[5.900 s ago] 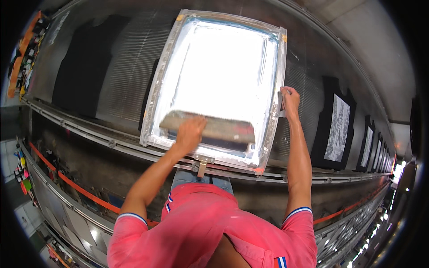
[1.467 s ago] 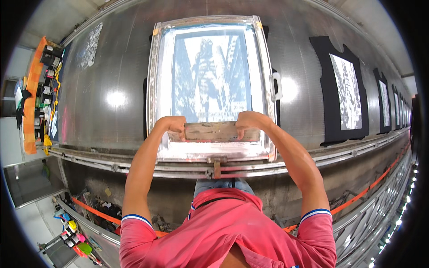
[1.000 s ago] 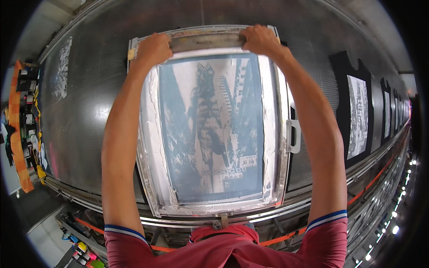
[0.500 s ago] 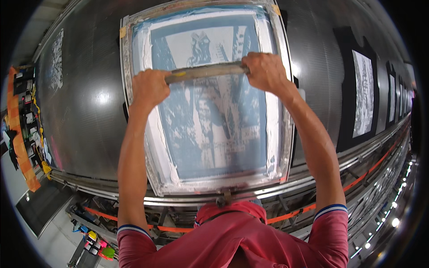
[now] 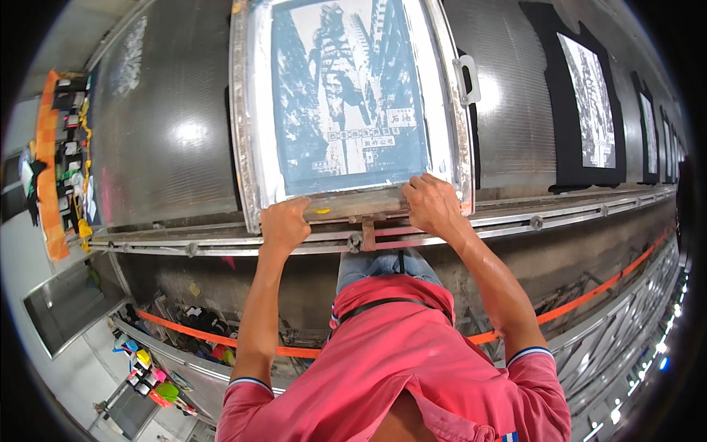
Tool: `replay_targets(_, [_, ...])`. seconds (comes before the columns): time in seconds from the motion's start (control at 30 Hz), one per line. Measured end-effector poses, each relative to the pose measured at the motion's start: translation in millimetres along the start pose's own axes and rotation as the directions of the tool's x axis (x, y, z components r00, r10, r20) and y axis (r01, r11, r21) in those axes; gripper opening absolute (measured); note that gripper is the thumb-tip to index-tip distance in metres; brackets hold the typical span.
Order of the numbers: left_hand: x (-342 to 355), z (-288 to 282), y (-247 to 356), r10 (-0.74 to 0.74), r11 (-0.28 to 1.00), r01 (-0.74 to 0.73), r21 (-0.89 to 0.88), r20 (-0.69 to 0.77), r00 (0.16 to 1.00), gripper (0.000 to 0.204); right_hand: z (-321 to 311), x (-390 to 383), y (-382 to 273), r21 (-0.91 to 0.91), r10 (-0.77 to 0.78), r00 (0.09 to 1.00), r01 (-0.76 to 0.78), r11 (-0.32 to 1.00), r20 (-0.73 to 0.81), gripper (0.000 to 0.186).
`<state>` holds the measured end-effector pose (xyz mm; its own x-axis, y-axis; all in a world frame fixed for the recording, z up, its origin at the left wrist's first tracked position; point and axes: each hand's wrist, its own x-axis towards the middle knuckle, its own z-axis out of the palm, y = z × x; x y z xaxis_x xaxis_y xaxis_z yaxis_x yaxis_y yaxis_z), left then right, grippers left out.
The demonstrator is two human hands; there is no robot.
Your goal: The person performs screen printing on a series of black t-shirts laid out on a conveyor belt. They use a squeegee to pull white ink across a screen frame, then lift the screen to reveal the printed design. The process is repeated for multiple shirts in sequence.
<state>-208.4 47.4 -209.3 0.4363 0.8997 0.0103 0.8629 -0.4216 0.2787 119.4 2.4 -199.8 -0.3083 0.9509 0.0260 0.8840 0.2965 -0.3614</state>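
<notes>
Both my hands are closed on a long wooden-handled squeegee (image 5: 350, 207) at the near end of a screen printing frame (image 5: 247, 147). My left hand (image 5: 286, 225) grips its left end, and my right hand (image 5: 433, 208) its right end. Beyond the squeegee, the blue mesh (image 5: 305, 158) shows a pale figure between tall shapes, with lettering below. White ink runs thickly along the mesh's sides. A black fabric edge shows beside the frame; what lies under the screen is mostly hidden.
A black garment (image 5: 549, 55) with a white print lies to the right on the long dark table (image 5: 169, 158), with several more beyond it. A metal rail (image 5: 501, 222) runs along the near edge. An orange strap (image 5: 294, 351) crosses below. Coloured items (image 5: 166, 390) sit at lower left.
My hands have drawn the squeegee from the far part of the mesh to the near end of the frame. The view has shifted, and the blue image now looks clearer.
</notes>
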Motion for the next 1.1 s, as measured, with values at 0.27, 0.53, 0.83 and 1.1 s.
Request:
replay_targets(0.27, [-89,5,38,0.179,0.984,-0.175,0.04,-0.292,0.939,0.036,20,-104,-52,-0.086,-0.076,0.939,0.05,0.995,-0.336,0.032])
replay_targets(0.53, [-59,-44,121,0.146,0.983,-0.149,-0.11,-0.034,0.989,0.033,-56,-89,-60,0.018,-0.031,0.99,0.034,0.999,-0.135,0.007])
replay_targets(0.83, [90,-28,79,-0.056,0.996,0.007,0.09,0.554,0.83,0.026,-123,27,51,0.542,0.535,0.8,-0.331,0.772,-0.273,0.029])
replay_targets(1.1, [194,-22,15,0.124,0.978,0.105,-0.179,0.911,0.394,0.017,-90,126,165,0.411,0.715,0.589,-0.586,0.699,-0.376,0.058])
